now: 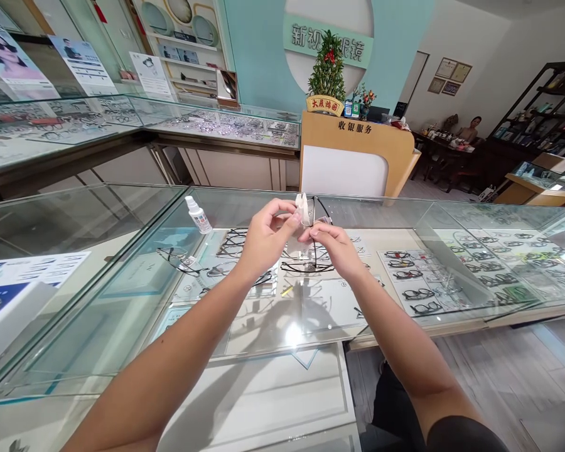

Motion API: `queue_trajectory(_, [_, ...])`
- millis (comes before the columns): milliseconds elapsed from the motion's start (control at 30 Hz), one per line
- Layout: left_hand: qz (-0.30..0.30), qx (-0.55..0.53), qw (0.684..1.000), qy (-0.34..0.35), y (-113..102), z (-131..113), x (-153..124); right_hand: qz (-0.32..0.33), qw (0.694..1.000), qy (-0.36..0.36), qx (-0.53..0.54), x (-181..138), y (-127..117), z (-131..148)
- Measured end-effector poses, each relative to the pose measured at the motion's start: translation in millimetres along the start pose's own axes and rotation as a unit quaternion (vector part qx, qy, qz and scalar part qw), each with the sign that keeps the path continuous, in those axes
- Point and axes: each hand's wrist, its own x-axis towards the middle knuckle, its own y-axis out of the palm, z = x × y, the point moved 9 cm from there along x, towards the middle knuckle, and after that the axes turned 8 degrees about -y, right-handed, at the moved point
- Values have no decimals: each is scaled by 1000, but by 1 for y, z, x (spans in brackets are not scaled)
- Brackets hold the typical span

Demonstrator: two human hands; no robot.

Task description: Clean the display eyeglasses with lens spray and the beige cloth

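Observation:
Above the glass counter, my left hand (274, 229) pinches a pale cloth (302, 206) against a lens of a pair of eyeglasses (314, 211). The fingers of my right hand (332, 242) are closed on the frame of the same eyeglasses, whose thin dark temples stick out above and below. Part of the frame is hidden behind my fingers. A white spray bottle (198, 215) with blue and red print stands on the glass to the left. Nearer me on that side, another pair of eyeglasses (182, 261) rests on the glass top.
Inside the glass counter (258, 342) lie rows of eyeglass frames (417, 294). A white box (21, 320) sits at the left. Beyond are a wooden cashier desk (402, 160) with a plant (327, 69), further display cases (235, 129), and a person (469, 130) seated at a far table.

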Motion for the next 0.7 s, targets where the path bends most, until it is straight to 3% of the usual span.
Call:
queue_trajectory(167, [-21, 49, 998, 38, -2, -6, -2, 25, 1000, -15, 12, 0, 7, -4])
queue_trajectory(333, [-8, -40, 998, -44, -3, 12, 3, 51, 998, -27, 16, 0, 12, -2])
queue_trajectory(400, [14, -59, 995, -79, 1, 18, 4, 57, 998, -36, 20, 0, 13, 2])
queue_trajectory(533, [118, -64, 984, -117, 20, 22, 1, 65, 997, -46, 22, -1, 12, 6])
queue_trajectory(700, [165, -216, 954, -130, 31, 20, -1, 55, 995, -8, 77, -1, 10, -8])
